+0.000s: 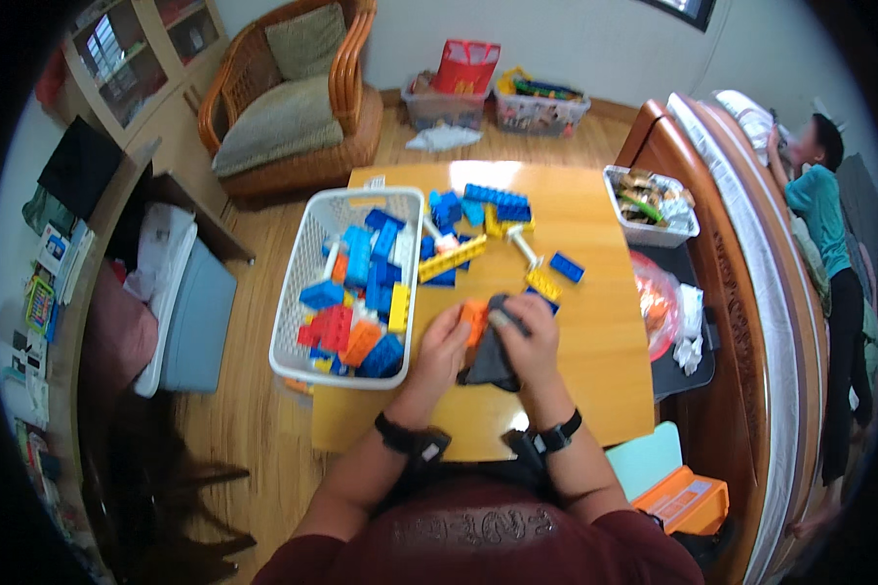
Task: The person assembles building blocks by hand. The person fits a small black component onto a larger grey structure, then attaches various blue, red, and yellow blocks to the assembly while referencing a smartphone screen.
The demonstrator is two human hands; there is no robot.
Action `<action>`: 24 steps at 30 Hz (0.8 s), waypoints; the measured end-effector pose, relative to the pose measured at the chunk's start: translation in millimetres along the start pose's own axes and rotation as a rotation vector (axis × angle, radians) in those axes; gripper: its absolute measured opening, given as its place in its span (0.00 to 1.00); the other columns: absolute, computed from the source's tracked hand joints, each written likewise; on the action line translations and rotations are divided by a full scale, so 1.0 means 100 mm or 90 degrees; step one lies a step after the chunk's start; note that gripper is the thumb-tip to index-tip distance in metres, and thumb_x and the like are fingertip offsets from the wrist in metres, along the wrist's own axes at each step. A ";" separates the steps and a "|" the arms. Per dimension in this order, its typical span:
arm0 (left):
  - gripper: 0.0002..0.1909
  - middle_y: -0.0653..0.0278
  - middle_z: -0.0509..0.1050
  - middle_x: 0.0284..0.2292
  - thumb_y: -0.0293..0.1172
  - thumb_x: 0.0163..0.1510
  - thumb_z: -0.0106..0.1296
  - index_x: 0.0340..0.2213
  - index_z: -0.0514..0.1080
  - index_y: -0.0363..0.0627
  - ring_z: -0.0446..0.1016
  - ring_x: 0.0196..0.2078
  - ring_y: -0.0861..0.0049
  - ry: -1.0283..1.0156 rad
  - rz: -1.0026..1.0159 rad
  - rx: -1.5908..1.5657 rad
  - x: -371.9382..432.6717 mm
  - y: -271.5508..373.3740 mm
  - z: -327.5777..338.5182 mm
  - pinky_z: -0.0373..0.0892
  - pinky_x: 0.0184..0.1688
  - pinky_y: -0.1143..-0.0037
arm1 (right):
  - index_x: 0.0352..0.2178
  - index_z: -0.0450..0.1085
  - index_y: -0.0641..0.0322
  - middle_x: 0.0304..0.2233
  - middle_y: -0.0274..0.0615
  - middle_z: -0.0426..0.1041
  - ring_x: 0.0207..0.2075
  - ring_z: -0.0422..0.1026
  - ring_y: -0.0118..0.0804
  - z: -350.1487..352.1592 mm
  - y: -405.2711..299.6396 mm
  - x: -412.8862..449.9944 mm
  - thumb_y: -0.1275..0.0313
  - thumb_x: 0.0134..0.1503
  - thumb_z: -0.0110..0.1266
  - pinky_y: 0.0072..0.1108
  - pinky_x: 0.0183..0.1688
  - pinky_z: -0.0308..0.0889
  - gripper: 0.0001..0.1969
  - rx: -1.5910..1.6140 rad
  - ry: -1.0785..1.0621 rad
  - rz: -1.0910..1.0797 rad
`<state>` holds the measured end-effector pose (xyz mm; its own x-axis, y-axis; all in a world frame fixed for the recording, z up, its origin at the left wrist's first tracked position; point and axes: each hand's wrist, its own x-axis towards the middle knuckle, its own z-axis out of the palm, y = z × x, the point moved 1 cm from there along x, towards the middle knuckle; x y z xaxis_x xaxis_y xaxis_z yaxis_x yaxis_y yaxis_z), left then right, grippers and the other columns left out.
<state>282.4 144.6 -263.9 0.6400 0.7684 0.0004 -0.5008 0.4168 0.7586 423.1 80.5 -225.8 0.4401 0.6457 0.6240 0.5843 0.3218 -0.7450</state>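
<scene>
My left hand (443, 345) grips an orange toy building brick (474, 320) above the near part of the wooden table (593, 351). A dark grey cloth (494, 357) is bunched in my right hand (530, 333), pressed against the brick's right side and hanging below it. To the left stands a white plastic basket (287, 322) of blue, red, orange and yellow bricks. Beyond my hands lie a long yellow brick (453, 259), several blue bricks (496, 197), a white bar-shaped piece (524, 246) and a lone blue brick (567, 267).
A white bin of wrappers (651, 227) stands off the table's right edge, above a pink plastic bag (655, 303). A person (823, 205) lies on the bed (732, 241) at right. A rattan armchair (293, 95) and toy-filled plastic boxes (541, 113) stand behind the table.
</scene>
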 end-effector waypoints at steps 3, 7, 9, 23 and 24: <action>0.25 0.54 0.65 0.56 0.28 0.64 0.43 0.60 0.54 0.35 0.67 0.56 0.69 0.026 -0.004 -0.025 -0.03 0.08 0.01 0.61 0.60 0.72 | 0.34 0.74 0.69 0.35 0.48 0.73 0.35 0.73 0.42 -0.02 0.00 0.02 0.78 0.48 0.64 0.25 0.38 0.69 0.11 0.045 0.016 0.073; 0.27 0.55 0.64 0.56 0.20 0.61 0.43 0.61 0.53 0.35 0.66 0.57 0.72 0.038 0.027 -0.028 -0.04 0.07 0.02 0.61 0.59 0.74 | 0.36 0.74 0.68 0.35 0.47 0.73 0.36 0.73 0.41 0.04 -0.07 -0.02 0.77 0.48 0.63 0.25 0.38 0.69 0.12 0.089 -0.064 0.034; 0.28 0.53 0.63 0.57 0.18 0.61 0.44 0.61 0.52 0.35 0.65 0.58 0.72 0.029 0.005 0.043 -0.04 0.06 -0.01 0.61 0.60 0.73 | 0.36 0.75 0.68 0.35 0.47 0.74 0.36 0.74 0.42 0.07 -0.06 -0.05 0.76 0.48 0.63 0.25 0.38 0.69 0.12 0.049 -0.101 0.016; 0.23 0.55 0.74 0.39 0.38 0.67 0.31 0.59 0.55 0.40 0.72 0.30 0.74 0.090 0.023 -0.066 0.01 0.08 -0.12 0.67 0.30 0.77 | 0.35 0.77 0.64 0.34 0.45 0.74 0.35 0.75 0.41 0.03 -0.01 -0.03 0.75 0.47 0.64 0.24 0.37 0.70 0.11 0.052 -0.128 0.054; 0.23 0.56 0.74 0.38 0.39 0.67 0.31 0.58 0.58 0.40 0.71 0.28 0.75 0.100 0.006 -0.063 -0.01 0.09 -0.10 0.66 0.26 0.78 | 0.35 0.77 0.64 0.35 0.45 0.74 0.35 0.75 0.41 0.02 -0.09 -0.01 0.75 0.47 0.64 0.24 0.37 0.70 0.12 0.061 -0.161 0.036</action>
<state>271.2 152.0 -263.5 0.5398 0.8357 -0.1008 -0.5662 0.4491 0.6912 416.6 78.5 -220.2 0.2781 0.8132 0.5112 0.4911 0.3370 -0.8033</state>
